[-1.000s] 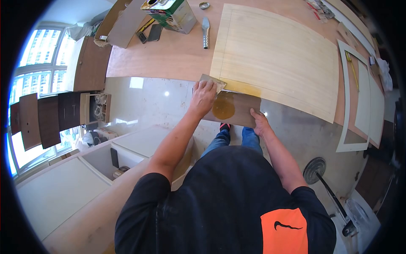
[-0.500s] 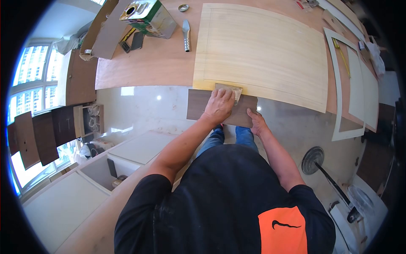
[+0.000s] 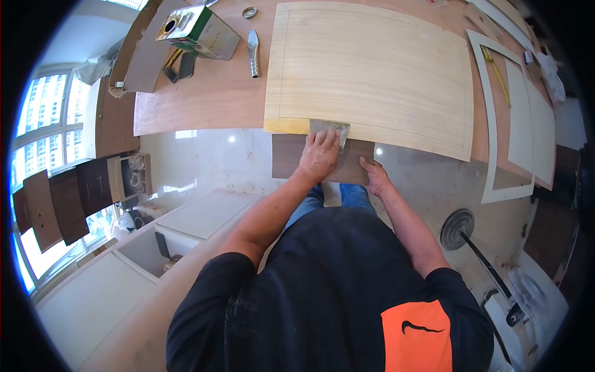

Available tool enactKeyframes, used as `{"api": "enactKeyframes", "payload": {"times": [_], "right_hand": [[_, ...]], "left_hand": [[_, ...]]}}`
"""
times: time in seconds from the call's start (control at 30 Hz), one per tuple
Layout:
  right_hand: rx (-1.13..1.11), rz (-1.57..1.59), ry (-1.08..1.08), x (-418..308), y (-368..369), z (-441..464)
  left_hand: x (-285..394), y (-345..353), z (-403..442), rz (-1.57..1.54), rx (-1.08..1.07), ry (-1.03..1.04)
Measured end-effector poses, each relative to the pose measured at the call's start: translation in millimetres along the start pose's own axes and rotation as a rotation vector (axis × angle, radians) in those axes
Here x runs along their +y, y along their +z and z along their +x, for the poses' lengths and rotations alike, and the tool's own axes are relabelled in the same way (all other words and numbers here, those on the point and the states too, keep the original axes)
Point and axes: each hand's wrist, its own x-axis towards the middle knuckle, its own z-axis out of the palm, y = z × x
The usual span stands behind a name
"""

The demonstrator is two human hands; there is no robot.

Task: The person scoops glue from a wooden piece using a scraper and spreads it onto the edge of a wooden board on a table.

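My left hand (image 3: 319, 152) is closed on a flat grey scraper (image 3: 322, 126), which is pressed on the front edge strip of a pale wood panel (image 3: 372, 74). A yellowish wet-looking band (image 3: 286, 126) runs along that strip on both sides of the scraper. With my right hand (image 3: 374, 176) I grip the right end of a dark brown board (image 3: 288, 155), thumb on top and fingers hidden beneath. The board is held just below the panel's front edge, under my left hand.
The panel lies on a reddish-brown worktable (image 3: 198, 105). A metal can (image 3: 207, 34), a silver-handled tool (image 3: 253, 54) and a round lid (image 3: 249, 12) stand to the left. White frame pieces (image 3: 489, 118) and a tape measure (image 3: 498, 77) lie right. A round-based stand (image 3: 457, 229) is on the floor.
The scraper has slid slightly right along the panel's front strip and shows more of its face. My right hand keeps hold of the brown board. The view has shifted a little.
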Motion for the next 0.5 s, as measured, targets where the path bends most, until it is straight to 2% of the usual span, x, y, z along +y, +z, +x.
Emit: {"api": "enactKeyframes", "payload": {"times": [0.17, 0.33, 0.43, 0.5], "right_hand": [[-0.019, -0.042, 0.033, -12.7, 1.1, -2.4], [-0.135, -0.069, 0.034, -10.6, -2.8, 15.1], [-0.18, -0.066, 0.039, -4.7, -0.3, 21.1], [-0.179, -0.086, 0.052, -5.9, 9.2, 20.9]], "left_hand": [[-1.6, -15.2, 3.2, -0.067, -0.111, -0.034], [3.1, -57.3, -15.1, -0.157, -0.257, -0.054], [-5.7, -81.8, -24.5, -0.063, -0.076, -0.101], [-23.4, -86.6, -31.1, -0.092, 0.033, -0.235]]}}
